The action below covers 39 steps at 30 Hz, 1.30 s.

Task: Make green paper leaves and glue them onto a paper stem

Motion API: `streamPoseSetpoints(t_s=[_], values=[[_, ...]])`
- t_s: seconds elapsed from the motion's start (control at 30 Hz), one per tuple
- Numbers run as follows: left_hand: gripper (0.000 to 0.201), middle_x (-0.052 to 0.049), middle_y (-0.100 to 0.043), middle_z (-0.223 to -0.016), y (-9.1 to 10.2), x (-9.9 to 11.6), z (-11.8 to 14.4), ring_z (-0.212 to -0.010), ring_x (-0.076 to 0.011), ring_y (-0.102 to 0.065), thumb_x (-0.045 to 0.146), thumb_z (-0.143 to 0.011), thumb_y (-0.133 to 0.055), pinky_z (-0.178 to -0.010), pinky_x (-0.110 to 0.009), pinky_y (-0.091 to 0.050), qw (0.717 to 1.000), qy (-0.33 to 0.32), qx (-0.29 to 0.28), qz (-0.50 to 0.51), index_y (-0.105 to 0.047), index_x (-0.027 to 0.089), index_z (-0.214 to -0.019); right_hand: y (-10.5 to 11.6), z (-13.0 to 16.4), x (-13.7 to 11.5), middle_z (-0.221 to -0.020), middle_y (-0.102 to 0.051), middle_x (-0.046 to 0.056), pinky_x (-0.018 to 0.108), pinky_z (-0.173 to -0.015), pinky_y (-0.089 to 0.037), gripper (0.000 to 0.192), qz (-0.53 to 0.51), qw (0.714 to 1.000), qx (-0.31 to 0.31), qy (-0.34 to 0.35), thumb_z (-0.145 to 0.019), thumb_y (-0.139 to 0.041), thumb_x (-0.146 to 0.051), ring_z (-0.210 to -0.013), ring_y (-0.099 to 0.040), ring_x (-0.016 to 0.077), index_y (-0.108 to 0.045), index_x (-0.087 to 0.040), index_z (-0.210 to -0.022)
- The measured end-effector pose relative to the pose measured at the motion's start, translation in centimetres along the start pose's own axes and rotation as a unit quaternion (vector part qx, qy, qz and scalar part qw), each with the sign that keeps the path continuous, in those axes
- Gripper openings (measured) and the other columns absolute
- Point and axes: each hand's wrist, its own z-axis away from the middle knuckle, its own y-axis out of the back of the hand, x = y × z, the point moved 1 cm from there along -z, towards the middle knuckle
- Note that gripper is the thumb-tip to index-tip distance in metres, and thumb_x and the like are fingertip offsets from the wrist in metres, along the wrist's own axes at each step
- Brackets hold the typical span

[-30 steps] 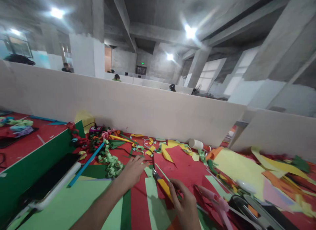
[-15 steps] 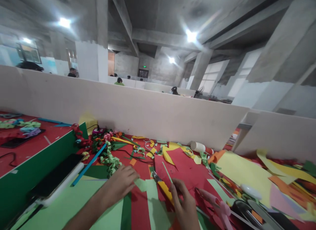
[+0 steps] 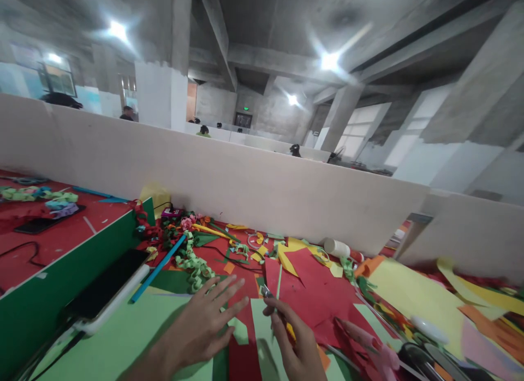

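Left hand (image 3: 208, 323): grip released, fingers spread with the palm down over the near side of the table (image 3: 208, 255); whether it touches the paper beneath cannot be told
Right hand (image 3: 292, 337): grip closed, thumb and fingers grasping a thin pale-green stick (image 3: 279, 283) whose far end points away from the person
Cutter (image 3: 267, 291): metal tip showing just beside the right hand's fingers, part of its yellow handle visible below them; whether it is held or lies under the hand cannot be told
Small green scrap (image 3: 240, 332): beside the left thumb, between the two hands
Green paper strip (image 3: 262, 337): lying lengthwise near the right hand, its far edge short of a red sheet (image 3: 315, 288)
Left side: a blue stick (image 3: 159, 266) slants between curled green paper (image 3: 194, 263) and a dark-screened phone (image 3: 108, 283), which lies near a green divider (image 3: 88, 252)
Right side: a pink tool (image 3: 370, 345) lies near the right hand, with a pale-yellow sheet (image 3: 417, 288) farther off
Background: a white partition (image 3: 266, 190) runs behind the table, a white roll (image 3: 336, 247) lying at its foot and a person in green (image 3: 203, 131) visible beyond
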Motion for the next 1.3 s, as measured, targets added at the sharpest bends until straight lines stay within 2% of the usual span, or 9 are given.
streamPoseSetpoints(t_s=[0.17,0.43,0.57,0.73,0.87,1.03,1.1,1.2,1.3], values=[[0.057,-0.01,-0.036,-0.168,0.3,0.2,0.1,-0.155,-0.0326,-0.029,0.017,-0.094,-0.061,-0.12,-0.055,-0.03,1.0,-0.004,-0.001,-0.003,-0.048,0.026,-0.149,-0.7,-1.7,-2.7,-0.095,-0.075,0.006,0.027,-0.076,-0.055,0.033,0.069,0.997,-0.006,0.031,-0.101,-0.055,-0.048,-0.082,-0.069,0.0198,-0.07,-0.023,-0.117],[0.045,-0.009,-0.026,-0.172,0.1,0.4,0.1,-0.156,-0.0317,-0.025,0.025,-0.095,-0.063,-0.124,-0.05,-0.019,0.999,-0.023,0.03,-0.021,-0.056,0.019,-0.139,-3.5,-3.8,-3.6,-0.076,-0.068,0.002,0.026,-0.058,-0.043,0.031,0.08,0.995,-0.06,0.028,-0.099,-0.058,-0.047,-0.063,-0.056,0.0169,-0.073,-0.02,-0.094],[0.052,-0.01,-0.028,-0.172,0.2,0.5,0.1,-0.157,-0.032,-0.023,0.024,-0.093,-0.063,-0.125,-0.048,-0.019,0.999,-0.025,0.036,-0.02,-0.053,0.017,-0.143,-4.5,-3.9,-3.8,-0.071,-0.065,0.002,0.025,-0.058,-0.042,0.038,0.048,0.997,-0.043,0.029,-0.1,-0.055,-0.048,-0.063,-0.055,0.0165,-0.071,-0.02,-0.08],[0.062,-0.007,-0.03,-0.171,0.2,0.5,0.1,-0.156,-0.0309,-0.027,0.01,-0.084,-0.061,-0.124,-0.049,-0.024,0.999,-0.008,0.023,-0.022,-0.051,0.019,-0.144,-3.7,-4.0,-3.9,-0.068,-0.064,0.002,0.025,-0.056,-0.041,0.043,0.048,0.999,-0.011,0.023,-0.1,-0.053,-0.051,-0.061,-0.052,0.0161,-0.069,-0.02,-0.076],[0.056,-0.008,-0.031,-0.171,0.2,0.4,0.2,-0.157,-0.033,-0.025,0.011,-0.084,-0.063,-0.122,-0.053,-0.027,1.0,-0.008,-0.002,-0.016,-0.055,0.022,-0.138,-2.0,-4.4,-3.7,-0.067,-0.065,0.002,0.025,-0.054,-0.041,0.044,0.07,0.997,0.013,0.017,-0.098,-0.054,-0.055,-0.058,-0.052,0.0159,-0.069,-0.02,-0.075],[0.049,-0.008,-0.038,-0.168,0.3,0.1,0.4,-0.157,-0.0305,-0.024,0.015,-0.091,-0.061,-0.122,-0.05,-0.026,1.0,-0.001,0.006,-0.01,-0.055,0.023,-0.139,1.3,-6.3,-3.1,-0.068,-0.069,0.003,0.027,-0.056,-0.043,0.044,0.123,0.992,0.029,0.01,-0.095,-0.053,-0.056,-0.06,-0.057,0.0179,-0.069,-0.02,-0.076],[0.047,-0.01,-0.038,-0.167,0.1,-0.1,0.5,-0.157,-0.0306,-0.025,0.018,-0.094,-0.061,-0.122,-0.05,-0.026,1.0,0.001,0.01,-0.008,-0.055,0.024,-0.14,3.6,-8.2,-2.5,-0.07,-0.07,0.004,0.028,-0.057,-0.043,0.041,0.154,0.987,0.039,0.006,-0.093,-0.053,-0.055,-0.061,-0.058,0.0192,-0.07,-0.021,-0.076],[0.045,-0.01,-0.039,-0.167,-0.5,-0.6,0.6,-0.155,-0.0309,-0.029,0.018,-0.095,-0.059,-0.122,-0.05,-0.025,1.0,0.014,0.011,-0.004,-0.055,0.025,-0.14,8.3,-11.9,-1.4,-0.065,-0.067,0.005,0.03,-0.059,-0.041,0.034,0.209,0.977,0.036,0.001,-0.086,-0.058,-0.049,-0.062,-0.058,0.0208,-0.068,-0.022,-0.069],[0.047,-0.01,-0.053,-0.157,-1.2,-1.2,0.8,-0.149,-0.0312,-0.041,0.01,-0.094,-0.056,-0.12,-0.05,-0.028,0.999,0.042,-0.004,0.001,-0.057,0.023,-0.139,13.3,-15.3,-0.8,-0.06,-0.064,0.005,0.031,-0.058,-0.037,0.022,0.248,0.968,0.026,-0.015,-0.079,-0.064,-0.038,-0.056,-0.054,0.0193,-0.068,-0.023,-0.064]])
